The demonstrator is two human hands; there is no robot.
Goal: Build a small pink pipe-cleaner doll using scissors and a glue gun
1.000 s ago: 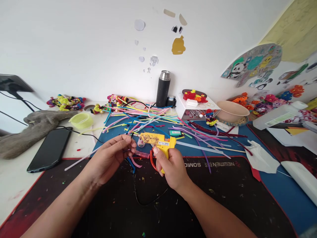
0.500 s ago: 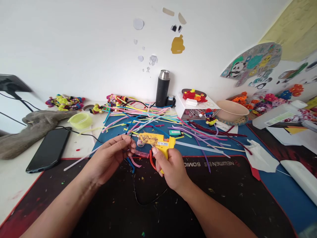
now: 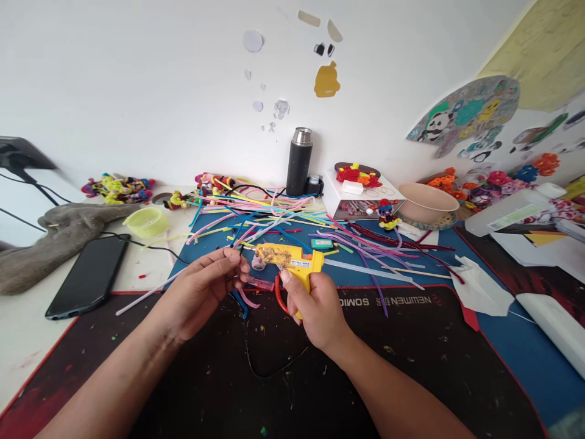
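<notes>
My right hand (image 3: 315,308) is wrapped round the handle of a yellow hot glue gun (image 3: 292,260). Its body is stained with brown residue, and its nozzle points left. A long translucent glue stick (image 3: 365,270) sticks out of the back of the gun. Right at the nozzle tip, my left hand (image 3: 214,274) is closed in a pinch. A small dark piece shows at those fingertips, too small to name. Under the gun, a pink-handled tool (image 3: 260,283) lies partly hidden by the hands.
Pipe cleaners (image 3: 260,210) in many colours spread over the blue mat behind. A phone (image 3: 86,277) and a yellow-green plastic basket (image 3: 146,223) are at left. A black flask (image 3: 300,161), a white box (image 3: 365,198) and a beige bowl (image 3: 427,201) stand along the back.
The whole view has shifted very slightly. Both hands and the glue gun keep nearly the same pose, with the nozzle still at my left fingertips.
</notes>
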